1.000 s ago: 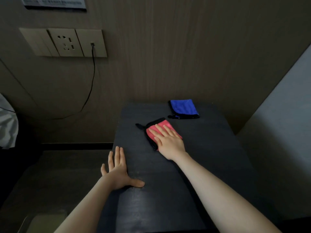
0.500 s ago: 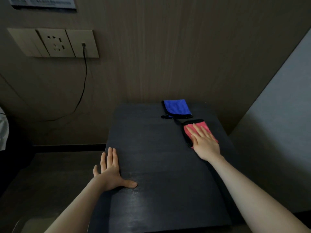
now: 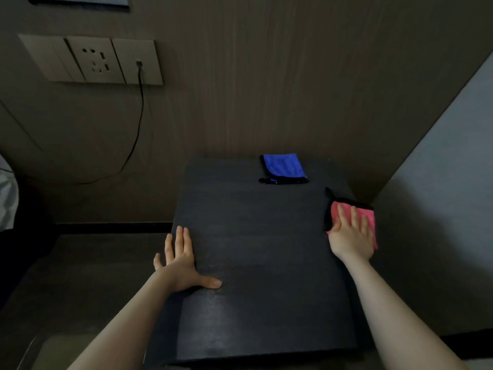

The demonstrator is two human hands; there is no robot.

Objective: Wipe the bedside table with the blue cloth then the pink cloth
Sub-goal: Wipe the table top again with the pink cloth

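Two bare forearms enter from the bottom edge of the view, no sleeves visible on either as far as the frame shows. Left hand (image 3: 184, 263): no glove, no ring, no watch or band at the wrist. Right hand (image 3: 352, 236): likewise ungloved, wrist bare, fingers (image 3: 340, 214) without rings as far as the dim light allows. Nails short, unpainted so far as can be told; detail is soft in the low light. No markings, bandages or jewellery seen on either forearm. Upper arms, shoulders and clothing lie outside the frame, so what the person wears cannot be told.
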